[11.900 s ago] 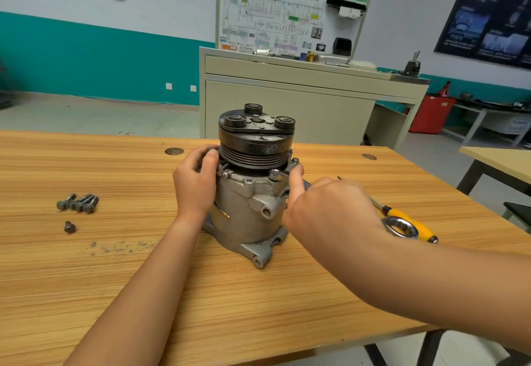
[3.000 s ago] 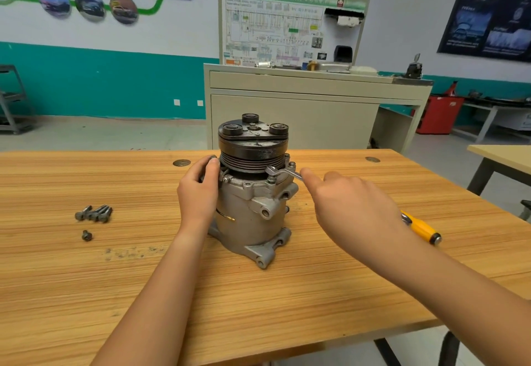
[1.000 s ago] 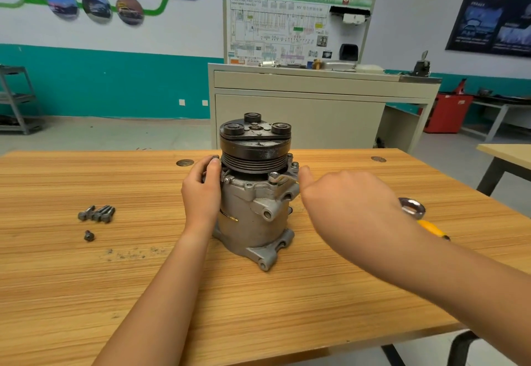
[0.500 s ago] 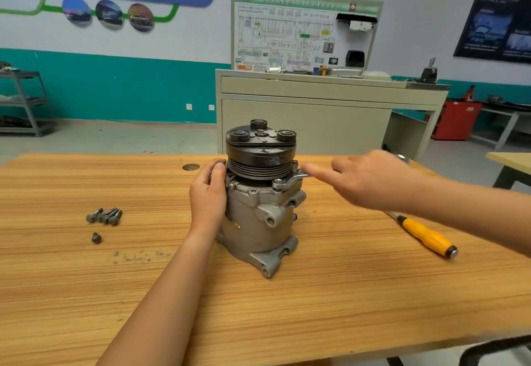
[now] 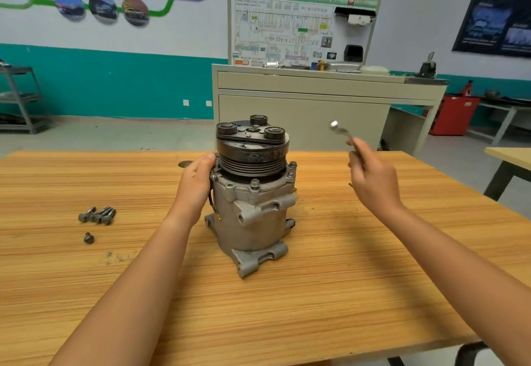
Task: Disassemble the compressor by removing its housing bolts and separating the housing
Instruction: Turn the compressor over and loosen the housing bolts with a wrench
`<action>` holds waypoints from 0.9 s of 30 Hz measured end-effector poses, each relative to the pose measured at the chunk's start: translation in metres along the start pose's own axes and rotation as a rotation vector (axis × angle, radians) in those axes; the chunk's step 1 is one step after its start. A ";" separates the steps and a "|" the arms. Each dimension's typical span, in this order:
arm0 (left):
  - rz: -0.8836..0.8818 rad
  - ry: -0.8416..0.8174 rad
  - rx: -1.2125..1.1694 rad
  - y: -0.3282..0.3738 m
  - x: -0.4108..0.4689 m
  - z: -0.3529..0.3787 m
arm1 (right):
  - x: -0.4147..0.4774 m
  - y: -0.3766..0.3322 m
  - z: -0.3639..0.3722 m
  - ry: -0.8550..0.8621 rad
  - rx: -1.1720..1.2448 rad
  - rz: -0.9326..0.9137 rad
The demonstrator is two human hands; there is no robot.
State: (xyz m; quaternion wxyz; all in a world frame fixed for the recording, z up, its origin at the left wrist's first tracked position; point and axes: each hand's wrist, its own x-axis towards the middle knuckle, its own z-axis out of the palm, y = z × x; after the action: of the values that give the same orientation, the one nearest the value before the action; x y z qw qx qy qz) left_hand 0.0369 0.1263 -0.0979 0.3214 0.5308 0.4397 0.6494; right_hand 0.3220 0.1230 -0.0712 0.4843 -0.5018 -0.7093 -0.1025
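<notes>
- Right now your left grip [image 5: 198,184] is clamped on the compressor [image 5: 253,210], with thumb and fingers curled against its left side just under the black pulley [image 5: 253,151].
- The compressor stands upright at the middle of the frame on the wooden tabletop [image 5: 316,293], pulley end up and mounting ears down on the wood.
- Your right grip [image 5: 370,176] is raised right of centre, well apart from the compressor, and is closed round the handle of a wrench [image 5: 342,132].
- The wrench points to the upper left; its head is blurred, so its type cannot be told.
- Two housing bolts sit in the flange below the pulley: a front bolt [image 5: 254,184] and a right-edge bolt [image 5: 292,166].
- At the left of the frame, loose bolts [image 5: 97,215] lie in a tight cluster on the tabletop, with a short bolt [image 5: 88,238] alone just below them.
- Dark specks [image 5: 117,256] mark the wood to the lower right of the short bolt.
- Behind the tabletop, at upper centre, a beige cabinet [image 5: 301,118] carries a wiring-diagram board [image 5: 287,26].
- A red bin [image 5: 454,115] stands at the right edge and a metal rack [image 5: 20,98] at the left edge.
</notes>
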 end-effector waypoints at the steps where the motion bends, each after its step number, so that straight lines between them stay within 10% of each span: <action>1: -0.017 -0.010 -0.009 -0.001 0.001 0.000 | -0.003 0.001 -0.001 -0.005 0.104 0.116; 6: -0.053 0.008 -0.045 0.005 -0.004 0.001 | -0.021 -0.046 -0.007 -0.093 0.410 0.256; 13: -0.003 0.268 0.067 0.014 -0.042 0.009 | -0.050 -0.101 -0.044 -0.248 -0.215 -0.114; 27: 0.105 0.448 0.201 0.021 -0.070 0.028 | -0.036 -0.108 -0.060 -0.415 -0.544 -0.060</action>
State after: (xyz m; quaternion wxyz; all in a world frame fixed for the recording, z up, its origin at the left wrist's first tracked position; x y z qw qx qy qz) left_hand 0.0808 0.0624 -0.1059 0.1272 0.4249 0.5342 0.7196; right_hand 0.2703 0.0118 -0.0324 0.1747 -0.6017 -0.7539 -0.1979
